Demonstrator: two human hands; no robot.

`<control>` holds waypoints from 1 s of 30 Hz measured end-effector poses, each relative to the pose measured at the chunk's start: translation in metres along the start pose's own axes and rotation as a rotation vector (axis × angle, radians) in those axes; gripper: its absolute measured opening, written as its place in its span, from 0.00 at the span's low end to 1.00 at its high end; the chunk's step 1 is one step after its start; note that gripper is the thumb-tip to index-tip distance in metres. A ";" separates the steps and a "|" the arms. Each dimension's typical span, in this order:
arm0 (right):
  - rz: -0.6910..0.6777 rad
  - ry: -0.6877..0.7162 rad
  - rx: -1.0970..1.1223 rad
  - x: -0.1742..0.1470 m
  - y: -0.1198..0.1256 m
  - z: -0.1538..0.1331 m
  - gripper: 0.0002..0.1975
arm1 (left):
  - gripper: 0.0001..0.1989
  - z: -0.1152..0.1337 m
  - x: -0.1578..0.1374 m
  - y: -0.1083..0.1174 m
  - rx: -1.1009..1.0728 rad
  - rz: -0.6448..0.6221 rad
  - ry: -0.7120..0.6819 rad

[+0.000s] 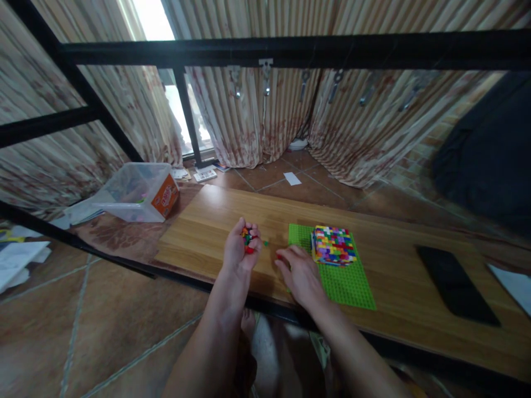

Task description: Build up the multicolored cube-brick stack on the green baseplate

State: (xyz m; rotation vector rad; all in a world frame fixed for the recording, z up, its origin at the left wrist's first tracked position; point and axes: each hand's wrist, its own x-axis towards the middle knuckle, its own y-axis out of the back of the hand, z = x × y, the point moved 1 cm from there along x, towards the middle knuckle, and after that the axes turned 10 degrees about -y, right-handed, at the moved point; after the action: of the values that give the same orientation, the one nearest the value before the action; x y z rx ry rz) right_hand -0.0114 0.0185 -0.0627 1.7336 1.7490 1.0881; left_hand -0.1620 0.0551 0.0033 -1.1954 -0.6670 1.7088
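Observation:
Palm up, my left hand [240, 246] cups several small toy bricks [248, 236] in red, green, orange and other colours, its fingers curled round them. My right hand [299, 272] is above the table, with thumb and forefinger pinched on a small red brick [279, 256], mostly hidden by the fingers. Between the hands a tiny green brick [266, 243] lies on the wood. Just right of my right hand is a green baseplate [346, 287], which bears a many-coloured block of bricks [334, 244] stacked in rows.
The wooden table [390, 276] carries a dark flat phone-like slab [456, 284] and a white sheet [512, 284] at the right. Beyond its left end stands a clear plastic box [139, 190] with an orange label. A black metal bar [290, 52] with hanging clips crosses overhead.

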 end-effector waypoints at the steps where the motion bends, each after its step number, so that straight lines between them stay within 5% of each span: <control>1: -0.006 0.000 -0.036 0.002 -0.006 0.001 0.09 | 0.19 0.001 0.000 0.001 0.001 0.002 -0.003; 8: 0.009 -0.022 -0.044 0.008 -0.013 0.005 0.13 | 0.18 0.005 0.002 0.004 0.030 -0.005 -0.025; 14: 0.092 -0.078 0.148 -0.010 0.041 0.014 0.13 | 0.17 0.002 0.000 0.001 0.046 0.001 -0.029; 20: 0.312 -0.230 0.070 -0.023 0.086 0.054 0.16 | 0.17 -0.004 -0.001 0.000 0.049 -0.021 -0.003; 30: 0.337 -0.260 0.031 -0.017 0.087 0.078 0.17 | 0.16 -0.010 0.001 -0.001 0.078 -0.023 -0.009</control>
State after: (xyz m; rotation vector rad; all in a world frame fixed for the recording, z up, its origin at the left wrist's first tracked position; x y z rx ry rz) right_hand 0.1051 0.0106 -0.0440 2.1351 1.3559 0.9160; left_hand -0.1521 0.0555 0.0003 -1.1226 -0.6114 1.7067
